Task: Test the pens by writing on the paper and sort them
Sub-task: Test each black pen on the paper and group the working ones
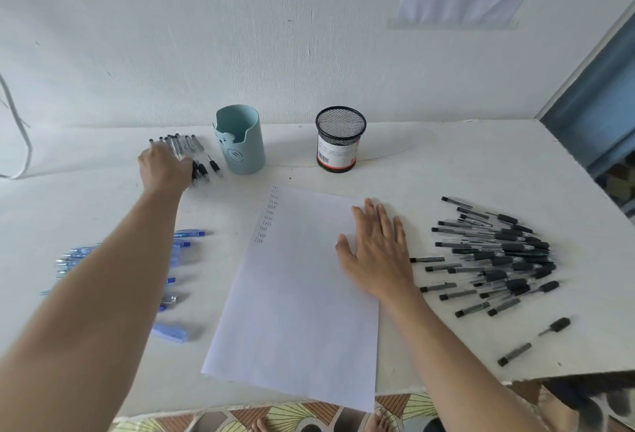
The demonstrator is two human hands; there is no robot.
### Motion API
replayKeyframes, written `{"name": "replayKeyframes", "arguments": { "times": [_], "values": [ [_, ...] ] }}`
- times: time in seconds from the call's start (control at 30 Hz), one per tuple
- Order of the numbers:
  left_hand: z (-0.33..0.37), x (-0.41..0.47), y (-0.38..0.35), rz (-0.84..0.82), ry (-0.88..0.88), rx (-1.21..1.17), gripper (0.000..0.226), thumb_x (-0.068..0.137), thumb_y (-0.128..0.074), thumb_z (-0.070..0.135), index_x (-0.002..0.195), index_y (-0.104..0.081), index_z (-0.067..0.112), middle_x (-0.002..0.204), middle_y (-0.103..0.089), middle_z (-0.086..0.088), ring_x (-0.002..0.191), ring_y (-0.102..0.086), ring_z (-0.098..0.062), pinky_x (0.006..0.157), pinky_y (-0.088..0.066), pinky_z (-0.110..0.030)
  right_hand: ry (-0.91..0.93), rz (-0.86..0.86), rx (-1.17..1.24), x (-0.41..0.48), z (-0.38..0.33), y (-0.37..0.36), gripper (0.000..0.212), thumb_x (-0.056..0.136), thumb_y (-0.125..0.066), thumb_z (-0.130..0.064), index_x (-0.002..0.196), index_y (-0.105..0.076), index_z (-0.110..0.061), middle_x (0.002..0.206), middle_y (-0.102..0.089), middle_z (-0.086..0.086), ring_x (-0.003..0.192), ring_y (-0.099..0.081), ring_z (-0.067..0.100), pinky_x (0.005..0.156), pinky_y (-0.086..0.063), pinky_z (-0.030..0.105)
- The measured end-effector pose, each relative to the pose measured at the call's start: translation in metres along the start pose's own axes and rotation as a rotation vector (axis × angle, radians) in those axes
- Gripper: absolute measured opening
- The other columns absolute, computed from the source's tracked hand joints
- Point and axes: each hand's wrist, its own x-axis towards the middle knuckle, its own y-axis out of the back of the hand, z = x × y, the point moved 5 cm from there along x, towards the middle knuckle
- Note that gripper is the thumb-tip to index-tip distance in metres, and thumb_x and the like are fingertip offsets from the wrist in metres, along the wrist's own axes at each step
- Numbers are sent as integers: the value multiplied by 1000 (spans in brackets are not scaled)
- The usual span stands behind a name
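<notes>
Left grip (165, 167) is hovering over the row of black pens (197, 143) beside the blue cup (242, 139); fingers hidden, cannot tell whether grasping one. Right grip (374, 249) is lying flat, released, pinning the paper (295, 311). More pens (494, 253) are lying heaped on the table (446, 163), right. Judgement: light, stiff, slick barrels; pinching the rubber sleeve is looking safest.

Bare forearms (113, 270), bare feet (378, 422).
</notes>
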Motion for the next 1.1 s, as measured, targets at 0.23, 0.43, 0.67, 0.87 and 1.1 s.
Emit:
{"name": "replayKeyframes", "arguments": {
  "times": [0.23,0.43,0.67,0.87,1.1],
  "values": [
    [-3,-19,-1,167,20,-200,33,94,-56,17,122,-59,0,114,-64,-22,118,-51,-36,103,-33,-38,-2,-25,9,0,-2,2,78,86,-8,-57,155,-16,-21,168,-1,3,154,5,21,123,6,44],
    [30,-112,-43,20,-321,-253,21,85,-64,7,105,-70,9,97,-68,-12,96,-61,-36,89,-42,-38,-4,-42,19,-1,-1,4,64,100,-30,-49,156,-17,-19,168,-1,5,154,4,23,123,5,45],
    [55,-173,-94,-376,-619,244,71,92,-23,62,153,-37,29,162,-29,0,152,-14,-24,119,-11,-42,-13,-68,77,0,-2,7,64,100,-33,-47,155,-18,-19,168,-3,5,154,4,21,123,7,45],
    [54,-174,-94,-373,-622,310,90,78,-2,68,155,-33,32,164,-27,3,151,-16,-22,120,-8,-37,-43,-152,287,13,11,22,49,96,-50,-31,144,-43,-21,161,-29,1,151,-20,19,121,-15,36],
    [55,-174,-93,-350,-624,298,88,79,-6,67,153,-37,31,162,-31,1,150,-20,-23,120,-11,-39,-228,221,118,29,82,87,35,95,-50,-21,127,-64,-21,127,-66,3,119,-54,31,97,-39,42]
  ]
}}
